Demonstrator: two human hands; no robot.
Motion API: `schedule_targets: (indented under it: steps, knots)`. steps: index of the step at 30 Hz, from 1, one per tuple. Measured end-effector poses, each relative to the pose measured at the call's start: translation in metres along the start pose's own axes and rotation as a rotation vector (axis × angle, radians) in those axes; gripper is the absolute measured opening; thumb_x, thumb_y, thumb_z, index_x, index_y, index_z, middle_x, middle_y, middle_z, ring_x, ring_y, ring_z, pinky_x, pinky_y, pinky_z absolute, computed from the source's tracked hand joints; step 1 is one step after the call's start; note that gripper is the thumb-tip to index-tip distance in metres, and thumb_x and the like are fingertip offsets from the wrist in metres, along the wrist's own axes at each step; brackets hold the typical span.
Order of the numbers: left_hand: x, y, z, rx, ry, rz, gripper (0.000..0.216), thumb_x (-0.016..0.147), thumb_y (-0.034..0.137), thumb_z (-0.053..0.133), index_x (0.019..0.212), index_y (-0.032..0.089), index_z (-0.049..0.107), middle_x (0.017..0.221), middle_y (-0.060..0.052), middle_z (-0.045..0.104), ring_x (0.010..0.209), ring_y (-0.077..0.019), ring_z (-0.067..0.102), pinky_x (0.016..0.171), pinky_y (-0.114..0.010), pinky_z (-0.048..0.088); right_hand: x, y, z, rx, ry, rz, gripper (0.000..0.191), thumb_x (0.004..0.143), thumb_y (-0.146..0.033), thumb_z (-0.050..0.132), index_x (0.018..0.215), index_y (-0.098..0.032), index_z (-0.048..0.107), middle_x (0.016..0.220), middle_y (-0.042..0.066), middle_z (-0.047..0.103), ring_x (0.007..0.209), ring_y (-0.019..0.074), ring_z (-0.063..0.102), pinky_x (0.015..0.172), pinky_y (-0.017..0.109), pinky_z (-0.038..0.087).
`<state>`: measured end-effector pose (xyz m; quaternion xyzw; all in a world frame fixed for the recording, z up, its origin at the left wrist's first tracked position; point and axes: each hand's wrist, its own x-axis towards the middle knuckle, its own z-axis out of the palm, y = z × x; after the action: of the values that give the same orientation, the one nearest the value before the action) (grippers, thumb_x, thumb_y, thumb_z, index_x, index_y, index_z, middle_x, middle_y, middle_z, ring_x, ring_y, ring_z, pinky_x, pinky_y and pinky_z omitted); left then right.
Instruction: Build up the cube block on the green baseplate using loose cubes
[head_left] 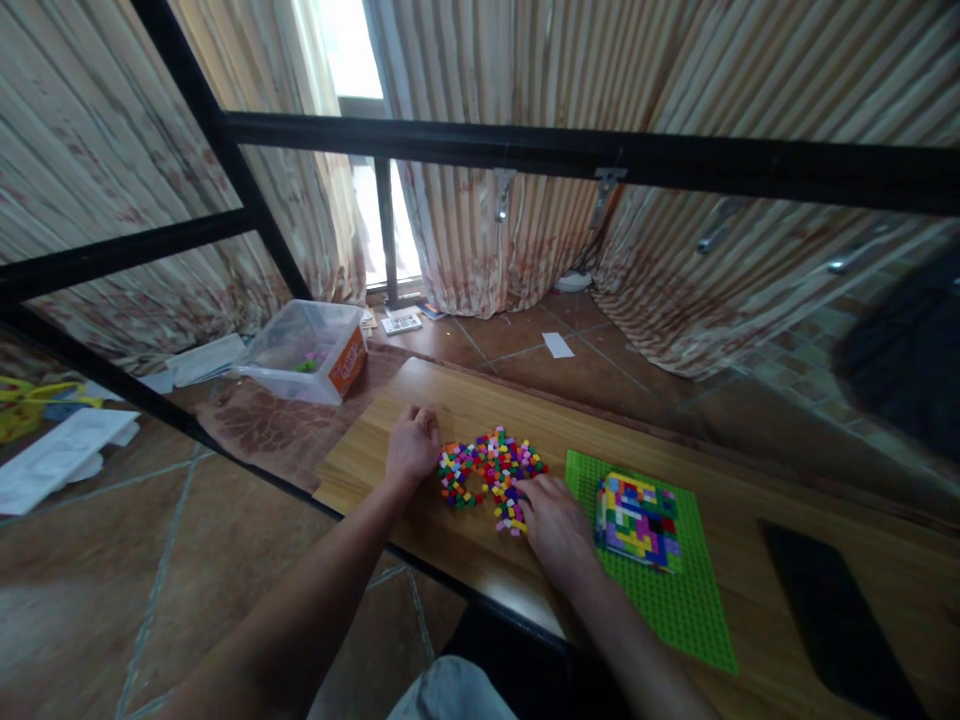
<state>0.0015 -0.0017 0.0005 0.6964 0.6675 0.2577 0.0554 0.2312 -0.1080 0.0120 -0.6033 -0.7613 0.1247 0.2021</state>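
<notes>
Small multicoloured toy bricks lie in a loose pile on the wooden bench. Beside the pile's left edge rests my left hand, its fingers curled closed; what is inside them, if anything, is hidden. My right hand reaches in from the right, fingers slightly bent and apart, its fingertips touching bricks at the pile's right side. To the right of that hand lies a green baseplate. A blocky structure of many-coloured bricks stands on the baseplate.
A dark flat object lies on the bench's right end. Beyond the left end, a clear plastic box with an orange label sits on a mat. Black metal bars cross in front of the curtains. A white tray lies far left.
</notes>
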Motion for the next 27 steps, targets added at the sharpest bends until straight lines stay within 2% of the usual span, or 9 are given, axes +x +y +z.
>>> schedule_targets:
  steps: [6, 11, 17, 22, 27]
  knots:
    - [-0.001, 0.002, -0.002, -0.014, -0.001, -0.005, 0.020, 0.091, 0.016, 0.046, 0.093, 0.020, 0.066, 0.100, -0.008, 0.062, 0.094, -0.0195, 0.061, 0.084, -0.030, 0.048, -0.008, 0.001, -0.001, 0.050, 0.140, 0.031, 0.032, 0.092, -0.020, 0.041, 0.109, -0.020, 0.068, 0.097, 0.011, 0.066, 0.093, 0.0254, 0.059, 0.085, 0.040, 0.047]
    - [-0.002, 0.003, -0.003, 0.000, -0.010, -0.007, 0.020, 0.091, 0.016, 0.046, 0.092, 0.020, 0.065, 0.099, -0.007, 0.062, 0.091, -0.0191, 0.061, 0.083, -0.030, 0.047, -0.013, -0.004, -0.011, 0.263, 0.218, 0.116, 0.031, 0.096, -0.030, 0.038, 0.097, -0.021, 0.068, 0.098, 0.009, 0.068, 0.094, 0.0237, 0.062, 0.085, 0.039, 0.048]
    - [-0.002, 0.004, -0.004, -0.005, -0.015, -0.012, 0.018, 0.090, 0.014, 0.048, 0.091, 0.019, 0.065, 0.098, -0.007, 0.061, 0.091, -0.0190, 0.060, 0.084, -0.030, 0.047, -0.020, -0.010, -0.012, 0.437, 0.171, 0.272, 0.035, 0.095, -0.042, 0.039, 0.100, -0.023, 0.068, 0.100, 0.007, 0.074, 0.089, 0.0231, 0.069, 0.075, 0.034, 0.052]
    - [-0.002, 0.003, -0.003, -0.030, -0.020, -0.019, 0.018, 0.090, 0.015, 0.048, 0.091, 0.020, 0.065, 0.099, -0.008, 0.061, 0.092, -0.0190, 0.060, 0.083, -0.030, 0.047, -0.019, -0.010, -0.009, 0.405, 0.186, 0.299, 0.037, 0.093, -0.046, 0.041, 0.097, -0.024, 0.071, 0.094, 0.006, 0.076, 0.080, 0.0230, 0.071, 0.069, 0.032, 0.052]
    - [-0.003, 0.003, -0.003, -0.027, -0.013, -0.017, 0.019, 0.092, 0.017, 0.046, 0.094, 0.020, 0.066, 0.100, -0.007, 0.062, 0.093, -0.0189, 0.061, 0.085, -0.030, 0.047, -0.011, -0.006, 0.000, 0.325, 0.202, 0.206, 0.033, 0.090, -0.042, 0.044, 0.093, -0.024, 0.072, 0.095, 0.006, 0.075, 0.086, 0.0228, 0.070, 0.077, 0.034, 0.052]
